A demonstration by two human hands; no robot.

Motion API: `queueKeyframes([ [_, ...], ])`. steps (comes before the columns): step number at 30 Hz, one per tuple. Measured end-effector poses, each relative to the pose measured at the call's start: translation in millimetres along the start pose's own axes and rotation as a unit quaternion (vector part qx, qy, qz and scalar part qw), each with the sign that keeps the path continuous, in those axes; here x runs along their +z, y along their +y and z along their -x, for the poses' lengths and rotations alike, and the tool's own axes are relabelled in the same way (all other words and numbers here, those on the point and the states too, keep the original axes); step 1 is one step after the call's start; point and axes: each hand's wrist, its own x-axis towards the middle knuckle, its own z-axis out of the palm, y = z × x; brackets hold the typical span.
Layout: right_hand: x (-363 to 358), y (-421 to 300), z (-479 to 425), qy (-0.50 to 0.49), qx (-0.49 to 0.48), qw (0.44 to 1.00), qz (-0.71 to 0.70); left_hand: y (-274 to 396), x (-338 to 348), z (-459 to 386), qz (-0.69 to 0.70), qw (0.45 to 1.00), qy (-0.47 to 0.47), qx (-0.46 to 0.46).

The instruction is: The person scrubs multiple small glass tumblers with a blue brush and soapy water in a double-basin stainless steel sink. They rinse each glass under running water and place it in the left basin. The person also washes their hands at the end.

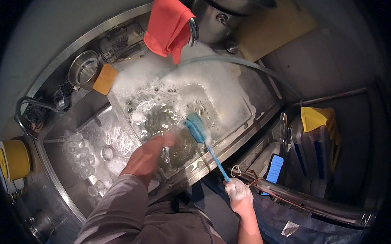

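Note:
My right hand, wet with suds, is closed around the handle of a blue scrubbing brush, whose bristled head is over the soapy water at the sink's near side. My left hand reaches into the foamy water of the sink basin, left of the brush head; its fingers are blurred and partly under water, so what they hold cannot be told. In the metal basin to the left, clear glasses stand in a group beside a few more near my left sleeve.
A red cloth hangs over the faucet, and a pale hose curves into the suds. A steel pot and an orange sponge sit on the back ledge. At right are a metal rail, a phone and a yellow cloth.

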Motion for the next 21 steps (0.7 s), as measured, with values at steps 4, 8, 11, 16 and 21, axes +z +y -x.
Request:
queueKeyframes([
  [4, 0, -5, 4, 0.009, 0.045, 0.999, -0.021, -17, -50, 26, 0.242, 0.964, 0.106, -0.006],
  [8, -6, -14, 4, 0.014, -0.003, 1.000, 0.019, -9, -78, 45, 0.743, 0.652, 0.152, -0.008],
  [11, -5, -13, 5, 0.016, -0.007, 0.999, 0.030, -6, -98, 50, 0.826, 0.528, 0.198, 0.017],
  [16, -15, -26, -3, -0.008, -0.096, 0.989, 0.108, 4, -115, 66, 0.891, 0.376, 0.249, 0.056],
  [21, -1, -28, -9, 0.030, -0.028, 0.999, -0.028, 12, -126, 136, 0.910, 0.298, 0.275, 0.085],
])
